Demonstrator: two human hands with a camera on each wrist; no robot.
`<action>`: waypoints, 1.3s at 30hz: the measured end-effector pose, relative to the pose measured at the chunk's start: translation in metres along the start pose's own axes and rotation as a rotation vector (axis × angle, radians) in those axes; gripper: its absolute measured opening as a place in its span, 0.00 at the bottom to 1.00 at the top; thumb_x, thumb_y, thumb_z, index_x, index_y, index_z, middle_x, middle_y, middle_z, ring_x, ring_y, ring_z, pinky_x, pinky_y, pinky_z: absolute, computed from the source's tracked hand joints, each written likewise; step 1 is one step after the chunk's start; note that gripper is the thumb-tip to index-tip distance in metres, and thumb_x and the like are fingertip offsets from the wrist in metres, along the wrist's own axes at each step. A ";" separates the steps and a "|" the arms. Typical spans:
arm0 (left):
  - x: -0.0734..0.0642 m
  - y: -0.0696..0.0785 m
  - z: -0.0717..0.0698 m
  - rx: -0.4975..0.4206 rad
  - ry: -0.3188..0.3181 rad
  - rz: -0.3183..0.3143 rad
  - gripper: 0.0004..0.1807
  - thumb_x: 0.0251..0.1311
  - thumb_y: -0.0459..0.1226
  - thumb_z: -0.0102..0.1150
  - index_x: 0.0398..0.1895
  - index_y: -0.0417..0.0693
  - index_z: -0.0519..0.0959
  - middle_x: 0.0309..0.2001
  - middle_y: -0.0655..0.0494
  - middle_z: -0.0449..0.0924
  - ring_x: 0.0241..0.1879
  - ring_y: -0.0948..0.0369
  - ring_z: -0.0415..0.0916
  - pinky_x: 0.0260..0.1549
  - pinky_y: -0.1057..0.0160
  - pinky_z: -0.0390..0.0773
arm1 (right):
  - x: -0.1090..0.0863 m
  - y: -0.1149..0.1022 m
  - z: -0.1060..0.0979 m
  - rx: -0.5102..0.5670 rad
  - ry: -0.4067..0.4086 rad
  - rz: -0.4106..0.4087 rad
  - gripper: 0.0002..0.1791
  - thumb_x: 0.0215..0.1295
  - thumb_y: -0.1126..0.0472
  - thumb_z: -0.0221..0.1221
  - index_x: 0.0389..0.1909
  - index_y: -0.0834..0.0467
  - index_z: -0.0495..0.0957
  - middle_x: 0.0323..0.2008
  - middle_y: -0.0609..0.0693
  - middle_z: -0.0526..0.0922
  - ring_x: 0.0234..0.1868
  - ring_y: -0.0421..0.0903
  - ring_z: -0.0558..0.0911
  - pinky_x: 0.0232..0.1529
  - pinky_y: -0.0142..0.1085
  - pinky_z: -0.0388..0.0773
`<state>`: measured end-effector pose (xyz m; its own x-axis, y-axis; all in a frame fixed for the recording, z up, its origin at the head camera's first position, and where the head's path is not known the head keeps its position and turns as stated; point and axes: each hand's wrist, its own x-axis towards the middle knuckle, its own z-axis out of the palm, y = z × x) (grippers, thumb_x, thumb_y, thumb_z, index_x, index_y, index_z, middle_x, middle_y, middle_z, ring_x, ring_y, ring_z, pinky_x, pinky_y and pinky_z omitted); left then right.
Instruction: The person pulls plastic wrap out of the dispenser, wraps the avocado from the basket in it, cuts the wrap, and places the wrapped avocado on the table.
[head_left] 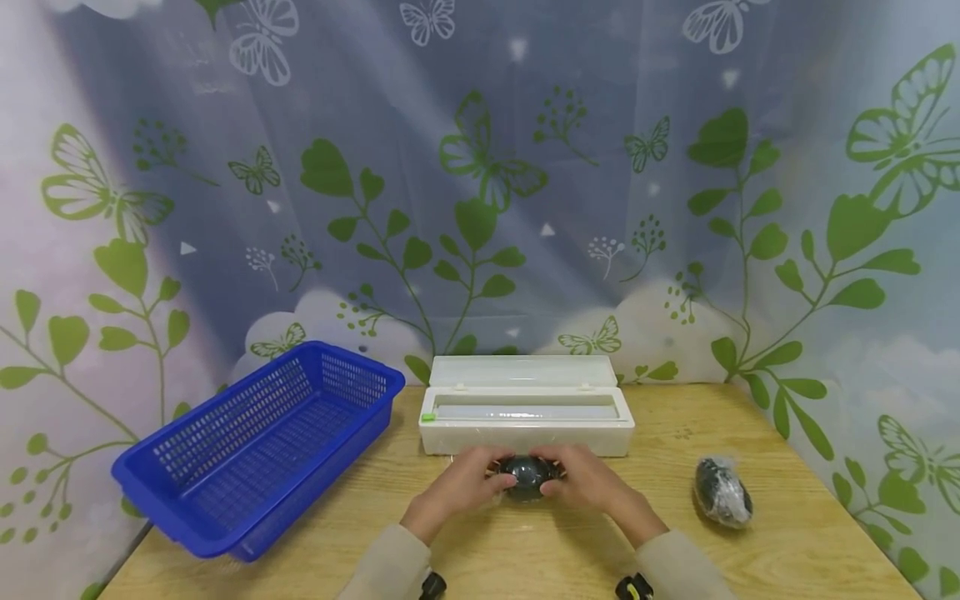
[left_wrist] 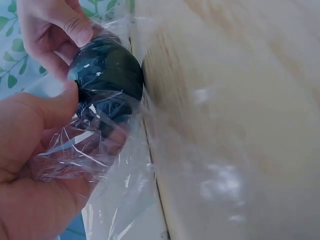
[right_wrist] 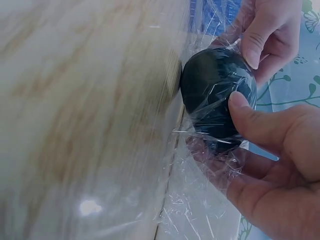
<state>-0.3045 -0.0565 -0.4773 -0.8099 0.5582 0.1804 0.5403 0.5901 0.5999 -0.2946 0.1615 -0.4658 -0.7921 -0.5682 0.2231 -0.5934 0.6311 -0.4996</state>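
A dark green oval fruit (head_left: 527,477), avocado-like in shape, is held low over the table in front of the white box. My left hand (head_left: 468,483) grips its left end, thumb on the near side. From the other end my right hand (head_left: 588,483) holds it, thumb also toward me. Clear cling film (left_wrist: 75,150) lies crinkled around the fruit and over the fingers in the left wrist view. A loose sheet of it spreads over the wood. Some fingertips are behind the fruit or seen only through film.
Behind the hands stands a white cling film box (head_left: 525,439), its lid raised and a roll inside. A blue plastic basket (head_left: 258,533) is on the left. Another dark fruit (head_left: 712,483) wrapped in film lies on the wooden table (head_left: 795,533) at right. A patterned curtain hangs behind.
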 end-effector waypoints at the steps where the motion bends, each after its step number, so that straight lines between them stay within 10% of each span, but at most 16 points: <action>1: 0.000 0.001 -0.001 0.005 -0.004 -0.004 0.17 0.62 0.39 0.59 0.53 0.43 0.79 0.49 0.51 0.83 0.47 0.60 0.80 0.48 0.62 0.80 | 0.000 0.001 0.000 -0.003 -0.004 -0.009 0.23 0.53 0.65 0.67 0.52 0.62 0.78 0.47 0.56 0.84 0.47 0.50 0.82 0.47 0.45 0.79; 20: 0.007 0.013 -0.019 -0.082 -0.046 -0.092 0.18 0.50 0.39 0.71 0.46 0.47 0.83 0.46 0.54 0.84 0.45 0.56 0.82 0.44 0.66 0.80 | 0.007 -0.003 -0.013 0.125 -0.058 0.109 0.19 0.55 0.63 0.67 0.49 0.62 0.81 0.47 0.57 0.84 0.41 0.50 0.84 0.37 0.34 0.82; 39: 0.014 0.009 -0.010 -0.028 -0.044 -0.085 0.15 0.55 0.37 0.67 0.46 0.44 0.82 0.45 0.52 0.84 0.45 0.58 0.82 0.45 0.63 0.81 | 0.011 0.007 -0.004 0.048 -0.039 0.036 0.09 0.58 0.66 0.63 0.40 0.60 0.83 0.38 0.51 0.86 0.36 0.42 0.79 0.37 0.37 0.77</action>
<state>-0.3134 -0.0493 -0.4619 -0.8415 0.5321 0.0933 0.4626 0.6206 0.6331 -0.3081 0.1617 -0.4630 -0.8063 -0.5662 0.1714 -0.5559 0.6259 -0.5470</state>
